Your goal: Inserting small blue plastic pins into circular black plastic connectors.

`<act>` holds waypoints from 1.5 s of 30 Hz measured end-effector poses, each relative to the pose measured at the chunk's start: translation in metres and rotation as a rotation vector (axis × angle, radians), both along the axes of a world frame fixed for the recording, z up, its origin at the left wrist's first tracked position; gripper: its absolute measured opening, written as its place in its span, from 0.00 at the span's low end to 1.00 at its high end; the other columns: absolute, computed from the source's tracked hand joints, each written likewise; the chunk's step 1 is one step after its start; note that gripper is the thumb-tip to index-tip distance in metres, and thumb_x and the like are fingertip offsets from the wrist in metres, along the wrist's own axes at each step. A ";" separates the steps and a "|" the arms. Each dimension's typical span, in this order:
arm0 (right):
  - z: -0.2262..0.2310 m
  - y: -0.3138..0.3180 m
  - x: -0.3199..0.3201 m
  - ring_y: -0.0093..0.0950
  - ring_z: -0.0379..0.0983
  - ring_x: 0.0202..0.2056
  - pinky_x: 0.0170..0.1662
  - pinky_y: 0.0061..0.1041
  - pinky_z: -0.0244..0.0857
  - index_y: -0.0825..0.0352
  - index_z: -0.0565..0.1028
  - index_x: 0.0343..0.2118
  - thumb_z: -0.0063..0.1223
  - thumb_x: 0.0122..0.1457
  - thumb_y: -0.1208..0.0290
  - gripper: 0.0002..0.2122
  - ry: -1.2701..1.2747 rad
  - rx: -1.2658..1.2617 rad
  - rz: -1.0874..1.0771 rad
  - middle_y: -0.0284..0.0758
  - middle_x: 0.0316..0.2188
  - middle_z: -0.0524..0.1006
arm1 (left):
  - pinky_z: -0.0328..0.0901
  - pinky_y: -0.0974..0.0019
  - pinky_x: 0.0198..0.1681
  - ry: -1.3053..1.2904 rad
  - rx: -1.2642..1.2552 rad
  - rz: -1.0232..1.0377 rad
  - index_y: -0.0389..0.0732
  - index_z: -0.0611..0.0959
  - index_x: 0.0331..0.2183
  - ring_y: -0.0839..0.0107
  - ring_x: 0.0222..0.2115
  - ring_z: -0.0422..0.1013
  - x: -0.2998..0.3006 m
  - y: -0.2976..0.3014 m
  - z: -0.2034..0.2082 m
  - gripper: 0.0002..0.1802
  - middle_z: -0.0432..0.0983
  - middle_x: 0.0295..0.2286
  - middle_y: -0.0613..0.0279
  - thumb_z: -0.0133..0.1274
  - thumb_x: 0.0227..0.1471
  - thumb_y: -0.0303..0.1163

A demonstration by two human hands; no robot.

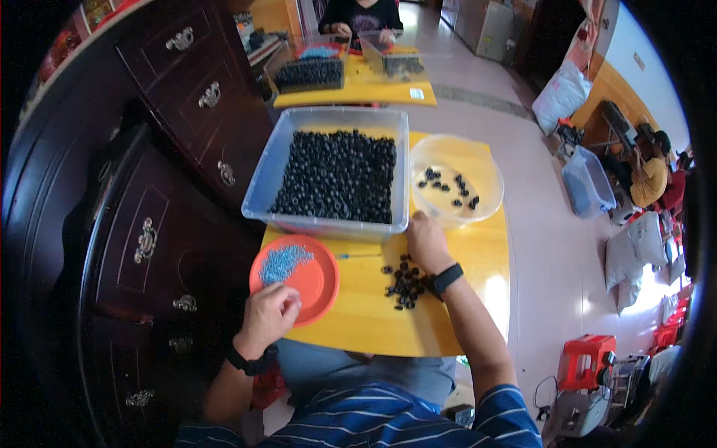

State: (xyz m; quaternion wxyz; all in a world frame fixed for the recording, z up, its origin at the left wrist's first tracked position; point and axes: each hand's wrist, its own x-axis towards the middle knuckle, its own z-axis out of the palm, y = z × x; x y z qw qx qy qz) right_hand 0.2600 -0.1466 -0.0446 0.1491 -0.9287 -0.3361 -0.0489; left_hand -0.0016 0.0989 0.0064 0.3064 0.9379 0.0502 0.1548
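Note:
My left hand [270, 315] is closed in a pinch over the near edge of an orange-red plate [321, 291]. On that plate lies a pile of small blue-silver pieces [282, 261]. Whatever the left fingers hold is too small to make out. My right hand [429, 245] is curled beside the near wall of a round clear bowl [489, 160], close to the corner of a big plastic bin; its fingertips are mostly hidden. Several small black round parts [453, 187] lie in the bowl. Below my right hand is a loose heap of similar black parts [405, 287].
The clear bin [254, 187] full of black ring-like parts fills the table's far left. A thin tool [357, 256] lies on the yellow table [358, 328]. Dark drawers [149, 246] stand close on my left. Another person [362, 19] works at a second table [385, 91] ahead.

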 end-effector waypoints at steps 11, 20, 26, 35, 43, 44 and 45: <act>0.022 -0.018 -0.007 0.46 0.76 0.32 0.38 0.42 0.71 0.67 0.78 0.30 0.58 0.55 0.74 0.03 0.009 0.383 0.025 0.45 0.30 0.76 | 0.70 0.63 0.27 0.028 -0.056 -0.019 0.37 0.81 0.29 0.64 0.22 0.76 0.005 -0.009 0.007 0.07 0.78 0.27 0.58 0.63 0.44 0.25; 0.059 -0.074 -0.053 0.37 0.76 0.29 0.34 0.31 0.70 0.70 0.76 0.33 0.56 0.63 0.69 0.08 0.313 0.635 -0.131 0.43 0.28 0.78 | 0.67 0.69 0.24 -0.017 -0.134 -0.008 0.37 0.81 0.29 0.71 0.19 0.74 -0.002 -0.016 0.008 0.08 0.77 0.24 0.61 0.64 0.44 0.24; 0.037 -0.112 -0.103 0.20 0.73 0.29 0.34 0.21 0.69 0.69 0.75 0.38 0.49 0.69 0.66 0.10 0.807 1.035 -0.185 0.32 0.29 0.77 | 0.65 0.73 0.23 -0.005 -0.412 -0.029 0.37 0.81 0.29 0.78 0.19 0.72 -0.004 -0.042 0.001 0.07 0.77 0.22 0.64 0.63 0.45 0.22; 0.010 -0.065 -0.169 0.15 0.69 0.30 0.36 0.16 0.68 0.66 0.76 0.42 0.47 0.70 0.58 0.14 1.486 1.036 0.081 0.26 0.29 0.74 | 0.66 0.75 0.25 -0.017 -0.377 -0.292 0.36 0.82 0.30 0.82 0.21 0.71 0.013 -0.096 0.018 0.07 0.77 0.23 0.66 0.64 0.45 0.23; 0.001 -0.046 -0.183 0.12 0.65 0.26 0.27 0.13 0.63 0.62 0.75 0.37 0.46 0.70 0.56 0.14 1.638 1.018 0.160 0.21 0.24 0.68 | 0.68 0.72 0.24 -0.041 -0.296 -0.308 0.36 0.82 0.31 0.76 0.21 0.73 0.008 -0.105 0.014 0.09 0.77 0.23 0.63 0.65 0.44 0.25; 0.001 -0.045 -0.184 0.12 0.65 0.26 0.27 0.13 0.63 0.62 0.75 0.37 0.46 0.70 0.56 0.14 1.640 1.017 0.160 0.21 0.24 0.68 | 0.68 0.72 0.24 -0.041 -0.296 -0.306 0.36 0.82 0.31 0.76 0.21 0.73 0.007 -0.105 0.014 0.09 0.77 0.23 0.63 0.65 0.44 0.25; 0.002 -0.044 -0.185 0.12 0.65 0.25 0.26 0.12 0.62 0.62 0.75 0.38 0.46 0.70 0.56 0.14 1.603 0.999 0.171 0.22 0.24 0.68 | 0.67 0.72 0.24 -0.040 -0.307 -0.293 0.37 0.82 0.30 0.77 0.20 0.72 0.005 -0.105 0.014 0.09 0.77 0.22 0.64 0.65 0.44 0.25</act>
